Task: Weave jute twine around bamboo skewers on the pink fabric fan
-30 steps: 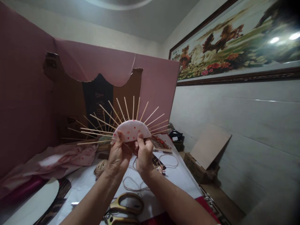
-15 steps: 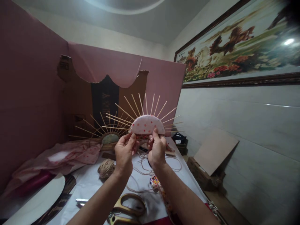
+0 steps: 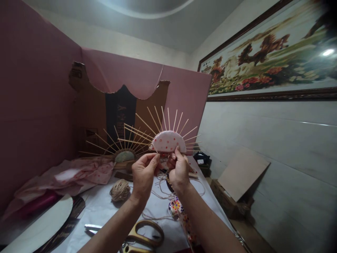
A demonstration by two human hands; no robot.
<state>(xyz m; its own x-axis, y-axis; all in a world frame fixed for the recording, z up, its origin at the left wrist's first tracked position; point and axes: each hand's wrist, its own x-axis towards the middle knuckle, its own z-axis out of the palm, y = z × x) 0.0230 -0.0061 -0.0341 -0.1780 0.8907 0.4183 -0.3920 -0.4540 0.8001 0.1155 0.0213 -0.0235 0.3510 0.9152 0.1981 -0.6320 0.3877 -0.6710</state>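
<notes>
Left hand [image 3: 143, 173] is being pinched around a thin strand [image 3: 155, 149], leaving the dotted half-disc [image 3: 168, 141] being gripped by the right hand [image 3: 180, 174] alone.

Both forearms reach forward; left hand [image 3: 145, 173] pinches thumb to forefinger, right hand [image 3: 179, 170] grips, thumb up.

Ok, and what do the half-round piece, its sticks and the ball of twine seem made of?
The half-round piece looks covered in matte fabric, pale with red dots; its core is hidden. The sticks look like unpainted bamboo or wood: thin, straight, pale tan. The ball of twine seems dull natural fibre, perhaps jute, given its coarse tan strands.
</notes>
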